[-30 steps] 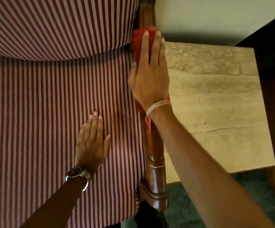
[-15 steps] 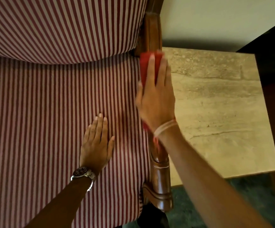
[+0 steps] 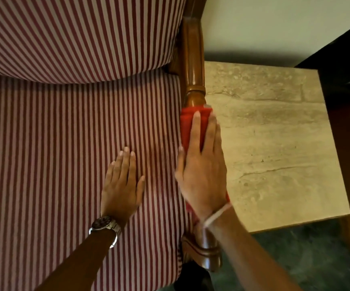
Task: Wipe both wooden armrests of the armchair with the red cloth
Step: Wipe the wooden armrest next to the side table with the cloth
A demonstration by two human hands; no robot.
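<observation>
- Cloth point(image 3: 193, 124) is lying red and folded along the wooden armrest point(image 3: 193, 59), pinned there under the right hand point(image 3: 203, 175).
- The right hand's fingers point(image 3: 195, 133) are lying flat and close together, pressing down on the cloth rather than curling around it; the thumb is reaching down the seat side of the armrest.
- Bare polished wood is showing just beyond the fingertips, running up toward the striped chair back point(image 3: 75, 34), and the carved front end of the armrest is showing behind the wrist, below a pale band point(image 3: 216, 215).
- The left hand point(image 3: 121, 185) is resting palm down on the striped seat point(image 3: 44, 164), fingers straight and together, holding nothing, just beside the right hand's thumb.
- A watch point(image 3: 105, 225) is sitting on the left wrist.
- A stone-topped table point(image 3: 274, 154) is standing just past the little-finger side of the right hand, beside the armrest.
</observation>
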